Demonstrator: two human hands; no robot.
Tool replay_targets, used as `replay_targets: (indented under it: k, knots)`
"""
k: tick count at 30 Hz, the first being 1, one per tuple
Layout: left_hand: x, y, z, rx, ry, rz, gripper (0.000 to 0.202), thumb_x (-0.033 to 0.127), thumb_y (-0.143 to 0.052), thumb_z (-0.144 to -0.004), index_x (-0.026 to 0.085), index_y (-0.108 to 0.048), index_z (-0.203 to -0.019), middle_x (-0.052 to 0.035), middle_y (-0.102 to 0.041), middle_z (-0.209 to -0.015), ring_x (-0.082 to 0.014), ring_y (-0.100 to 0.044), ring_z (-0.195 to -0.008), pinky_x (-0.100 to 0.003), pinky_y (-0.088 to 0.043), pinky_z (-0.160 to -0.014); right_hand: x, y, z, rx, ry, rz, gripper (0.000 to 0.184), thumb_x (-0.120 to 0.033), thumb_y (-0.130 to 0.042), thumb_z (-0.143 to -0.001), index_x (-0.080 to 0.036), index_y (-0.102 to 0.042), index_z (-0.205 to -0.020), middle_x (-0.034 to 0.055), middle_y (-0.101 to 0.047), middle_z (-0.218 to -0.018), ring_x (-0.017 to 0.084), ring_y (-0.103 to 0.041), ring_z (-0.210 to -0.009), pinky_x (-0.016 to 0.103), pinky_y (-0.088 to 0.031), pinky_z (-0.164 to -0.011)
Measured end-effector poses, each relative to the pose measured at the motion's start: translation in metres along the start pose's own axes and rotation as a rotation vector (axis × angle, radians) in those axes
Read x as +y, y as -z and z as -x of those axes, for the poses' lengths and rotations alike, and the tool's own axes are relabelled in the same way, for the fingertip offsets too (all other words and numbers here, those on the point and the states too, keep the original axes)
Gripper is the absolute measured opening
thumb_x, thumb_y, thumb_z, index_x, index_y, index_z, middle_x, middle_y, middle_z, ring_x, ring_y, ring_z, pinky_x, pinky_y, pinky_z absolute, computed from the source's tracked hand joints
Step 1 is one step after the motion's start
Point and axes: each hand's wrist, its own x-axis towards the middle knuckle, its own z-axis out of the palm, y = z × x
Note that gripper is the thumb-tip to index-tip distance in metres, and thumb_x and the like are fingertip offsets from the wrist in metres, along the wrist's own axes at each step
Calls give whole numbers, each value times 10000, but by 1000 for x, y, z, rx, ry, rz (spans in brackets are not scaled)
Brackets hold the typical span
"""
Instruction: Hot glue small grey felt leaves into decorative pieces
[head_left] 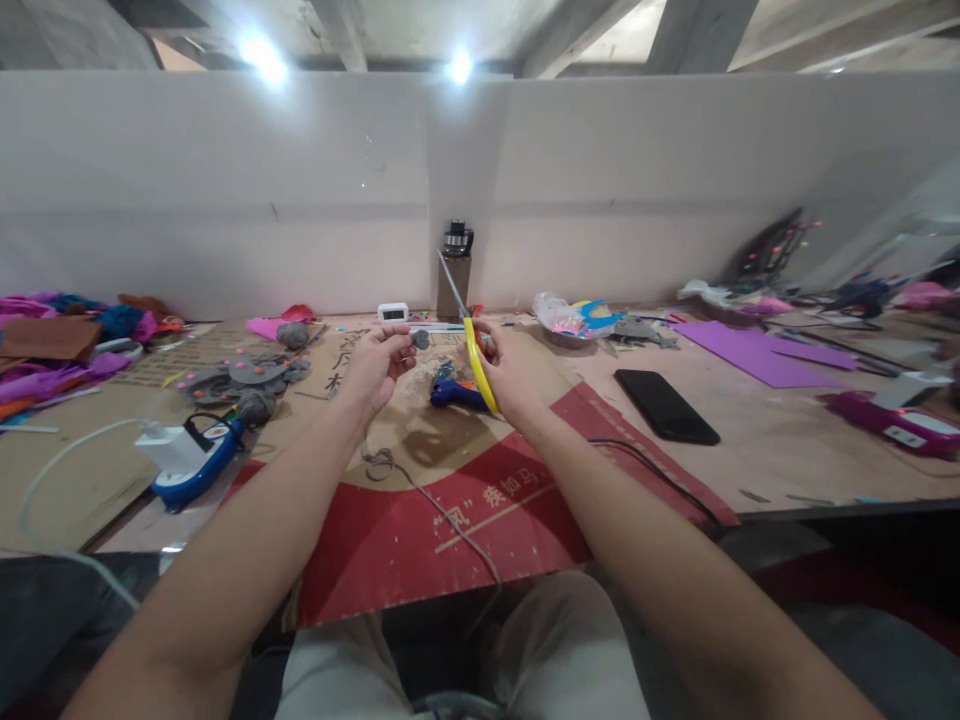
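My left hand (pixel 377 368) pinches a small dark grey piece (pixel 421 340), perhaps felt or yarn, between thumb and fingertips. Yellow-handled scissors (pixel 478 368) are in my right hand (pixel 507 372), with the blades pointing up and away, apart from the grey piece. Whether the blades are spread I cannot tell. Below and between my hands lies a blue glue gun (pixel 459 395) on a red and brown cardboard sheet (pixel 450 520). A grey strand (pixel 442 510) trails from a loose coil toward the front edge.
A dark bottle (pixel 454 275) and a small white digital display (pixel 393 313) stand at the back. On the right are a black phone (pixel 666 406) and purple sheets (pixel 750 352). Grey yarn balls (pixel 256 407) and a blue power strip (pixel 196 468) lie left.
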Motion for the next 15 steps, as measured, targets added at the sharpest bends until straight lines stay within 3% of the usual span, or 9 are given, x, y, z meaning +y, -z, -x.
replay_targets:
  k: [2,5,8,11,15]
  knots:
    - [-4,-5,5,-42,10,-51,169,75,-684,-620,138,-603,-755,4,-596,-618,-82,-548,-513,-200,-442,-510,-5,-1,1,41,-80,-249,443,-475,-513,-855,-263,-430,-1235,35,-640,-918,178,-628,-822,303,-512,-677]
    - [-10,-11,11,-103,3,-132,186,86,-711,-612,140,-616,-763,10,-587,-626,-83,-543,-515,-207,-438,-518,-12,-2,3,47,-192,-434,476,-484,-633,-766,-296,-474,-1173,9,-625,-856,155,-594,-692,280,-489,-575]
    - [-12,-17,16,-133,-12,-193,191,96,-727,-605,136,-623,-760,8,-597,-656,-76,-538,-519,-208,-436,-531,-17,-3,5,31,-300,-618,506,-421,-722,-681,-305,-497,-1120,-27,-580,-784,91,-475,-509,223,-391,-432]
    - [-13,-22,20,-125,-11,-181,187,125,-741,-613,137,-620,-756,13,-589,-654,-73,-534,-523,-207,-438,-537,-19,-4,4,42,-336,-792,535,-346,-763,-618,-287,-500,-1080,-67,-515,-719,42,-373,-430,188,-306,-374]
    - [-18,-26,26,-194,50,-172,201,210,-764,-641,147,-606,-747,-3,-604,-648,-99,-562,-559,-222,-456,-545,-19,-5,2,105,-318,-865,575,-362,-754,-620,-281,-461,-1108,-93,-457,-649,43,-364,-425,178,-296,-366]
